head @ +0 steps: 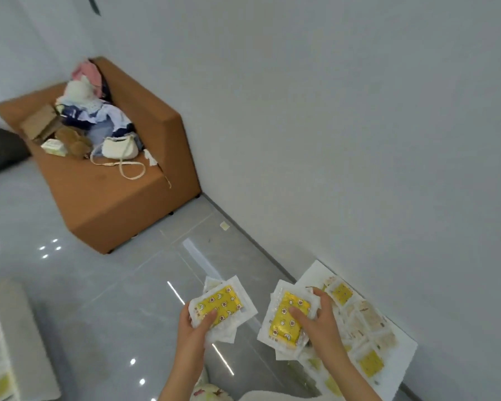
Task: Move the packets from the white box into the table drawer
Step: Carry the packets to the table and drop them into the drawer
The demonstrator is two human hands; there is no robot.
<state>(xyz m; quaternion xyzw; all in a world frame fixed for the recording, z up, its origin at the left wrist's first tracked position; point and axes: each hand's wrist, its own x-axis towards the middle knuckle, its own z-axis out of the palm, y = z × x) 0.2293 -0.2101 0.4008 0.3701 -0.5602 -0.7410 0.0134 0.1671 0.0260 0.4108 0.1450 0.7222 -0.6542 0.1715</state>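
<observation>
Here left hand and right hand grip packets.

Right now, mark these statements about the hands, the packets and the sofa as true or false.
1. The left hand holds a stack of yellow packets. True.
2. The right hand is empty. False: it grips a second stack.
3. Loose packets lie in the white box. True.
4. The brown sofa has nothing on it. False: clothes and a white handbag lie on it.
</observation>
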